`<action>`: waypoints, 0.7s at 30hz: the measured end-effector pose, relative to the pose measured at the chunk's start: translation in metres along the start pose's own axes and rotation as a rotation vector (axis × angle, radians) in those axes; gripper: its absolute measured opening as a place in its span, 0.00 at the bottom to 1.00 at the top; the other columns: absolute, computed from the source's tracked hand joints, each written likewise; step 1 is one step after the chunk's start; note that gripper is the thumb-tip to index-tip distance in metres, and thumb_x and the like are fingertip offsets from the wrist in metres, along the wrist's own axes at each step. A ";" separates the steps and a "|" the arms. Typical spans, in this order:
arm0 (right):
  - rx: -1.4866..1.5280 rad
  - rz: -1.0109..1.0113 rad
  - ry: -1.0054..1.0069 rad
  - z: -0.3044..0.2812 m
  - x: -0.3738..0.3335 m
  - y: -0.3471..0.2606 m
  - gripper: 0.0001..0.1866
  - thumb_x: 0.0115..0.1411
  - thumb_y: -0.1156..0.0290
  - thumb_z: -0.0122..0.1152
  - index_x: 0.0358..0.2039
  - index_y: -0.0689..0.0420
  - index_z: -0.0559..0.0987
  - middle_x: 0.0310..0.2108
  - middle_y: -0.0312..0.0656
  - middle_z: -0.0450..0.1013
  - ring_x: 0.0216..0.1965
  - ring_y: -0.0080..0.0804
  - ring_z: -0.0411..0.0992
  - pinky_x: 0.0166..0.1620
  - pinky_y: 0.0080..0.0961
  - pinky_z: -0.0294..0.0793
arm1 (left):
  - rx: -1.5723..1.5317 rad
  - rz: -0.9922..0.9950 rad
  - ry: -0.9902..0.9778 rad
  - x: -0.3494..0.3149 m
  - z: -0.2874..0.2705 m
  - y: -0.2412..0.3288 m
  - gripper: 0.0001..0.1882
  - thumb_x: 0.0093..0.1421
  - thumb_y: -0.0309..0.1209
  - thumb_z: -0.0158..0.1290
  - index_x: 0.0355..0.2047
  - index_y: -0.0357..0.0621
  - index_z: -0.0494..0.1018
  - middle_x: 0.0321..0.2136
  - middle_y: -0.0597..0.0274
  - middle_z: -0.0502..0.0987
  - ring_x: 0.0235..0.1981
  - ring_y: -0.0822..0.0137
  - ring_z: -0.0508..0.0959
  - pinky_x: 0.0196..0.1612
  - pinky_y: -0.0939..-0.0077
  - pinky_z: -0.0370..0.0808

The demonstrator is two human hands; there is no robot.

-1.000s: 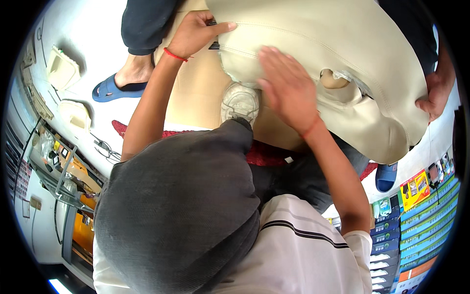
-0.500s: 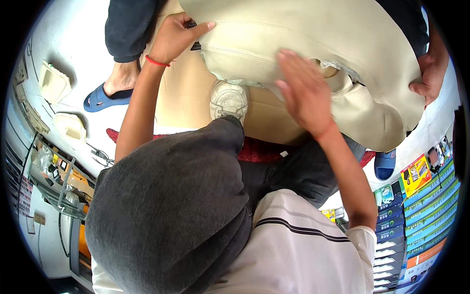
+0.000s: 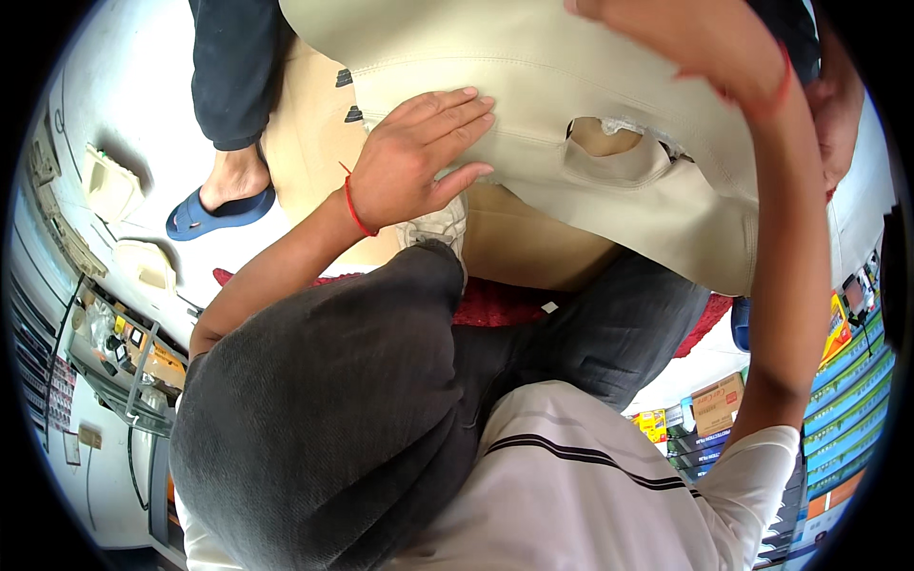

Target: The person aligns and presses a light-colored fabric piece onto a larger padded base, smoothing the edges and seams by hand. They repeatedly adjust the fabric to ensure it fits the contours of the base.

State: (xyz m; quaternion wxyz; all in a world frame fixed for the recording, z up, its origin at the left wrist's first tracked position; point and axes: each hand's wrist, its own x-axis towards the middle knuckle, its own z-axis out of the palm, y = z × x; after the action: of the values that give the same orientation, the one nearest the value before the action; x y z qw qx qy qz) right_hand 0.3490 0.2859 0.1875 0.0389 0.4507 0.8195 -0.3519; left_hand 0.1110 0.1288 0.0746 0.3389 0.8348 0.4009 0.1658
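Observation:
A large cream leather-look cover (image 3: 657, 71) with stitched seams spreads across the top of the head view. It has a ragged-edged hole (image 3: 605, 141) near its lower right, with brown showing through. My left hand (image 3: 414, 152) lies flat on the cover's left part, fingers stretched out and holding nothing. Over the cover's upper part reaches my right hand (image 3: 681, 43), slightly blurred and cut off by the picture's top, so most of its fingers are hidden. Two black tabs (image 3: 348, 97) stick out at the cover's left edge.
Another person's hand (image 3: 836, 133) is at the cover's right edge. That person's blue slipper (image 3: 221, 211) stands at the left. Under the cover lies brown cardboard (image 3: 314, 181), with my shoe (image 3: 440, 221) on it. Stacked boxes (image 3: 852, 390) fill the right side.
My left hand has let go of the cover's left edge and now lies flat further in. My right hand has moved up and right from beside the hole. The cover has shifted left.

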 end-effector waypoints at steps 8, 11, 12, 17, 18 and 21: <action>-0.140 -0.339 -0.143 -0.017 0.011 0.022 0.18 0.52 0.65 0.69 0.39 0.64 0.83 0.32 0.51 0.81 0.33 0.49 0.80 0.40 0.37 0.78 | -0.032 0.017 -0.074 0.009 0.001 0.002 0.24 0.57 0.36 0.66 0.53 0.39 0.78 0.59 0.55 0.77 0.62 0.53 0.74 0.61 0.59 0.73; -0.233 -0.201 -0.469 -0.024 0.014 0.017 0.20 0.52 0.59 0.70 0.38 0.63 0.84 0.33 0.49 0.81 0.35 0.45 0.80 0.41 0.36 0.79 | -0.022 -0.004 -0.111 0.012 -0.001 0.001 0.25 0.58 0.36 0.65 0.54 0.39 0.77 0.60 0.55 0.76 0.63 0.53 0.73 0.62 0.57 0.72; -0.355 -0.165 -0.401 -0.011 0.009 0.011 0.20 0.52 0.58 0.70 0.37 0.62 0.85 0.33 0.48 0.81 0.37 0.43 0.80 0.42 0.37 0.79 | -0.008 -0.023 -0.121 0.011 -0.001 0.000 0.25 0.58 0.36 0.65 0.54 0.39 0.77 0.60 0.55 0.76 0.64 0.53 0.73 0.63 0.57 0.72; -0.486 0.192 -0.902 -0.049 0.052 -0.042 0.24 0.57 0.53 0.70 0.43 0.62 0.85 0.35 0.45 0.82 0.43 0.37 0.78 0.48 0.33 0.77 | -0.012 -0.032 -0.124 0.014 -0.004 0.003 0.30 0.53 0.36 0.68 0.55 0.39 0.77 0.61 0.56 0.76 0.64 0.51 0.72 0.63 0.56 0.72; -0.291 0.144 -1.003 -0.045 0.064 -0.018 0.26 0.59 0.52 0.70 0.46 0.63 0.83 0.36 0.45 0.82 0.44 0.36 0.78 0.50 0.31 0.76 | -0.004 -0.026 -0.130 0.016 -0.004 0.002 0.30 0.53 0.37 0.68 0.55 0.39 0.77 0.61 0.56 0.76 0.64 0.51 0.72 0.63 0.56 0.72; 0.239 0.025 -1.117 -0.019 0.077 0.049 0.31 0.62 0.49 0.68 0.53 0.65 0.80 0.39 0.43 0.81 0.47 0.33 0.77 0.53 0.27 0.74 | 0.015 0.002 -0.137 0.025 -0.005 -0.008 0.31 0.53 0.38 0.68 0.56 0.39 0.77 0.61 0.56 0.75 0.65 0.50 0.71 0.63 0.56 0.71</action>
State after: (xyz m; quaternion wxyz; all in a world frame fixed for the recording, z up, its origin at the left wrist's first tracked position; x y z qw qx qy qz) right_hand 0.3458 0.3697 0.1459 0.4192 0.2072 0.6234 -0.6267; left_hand 0.1191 0.1539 0.0727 0.3592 0.8470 0.3774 0.1058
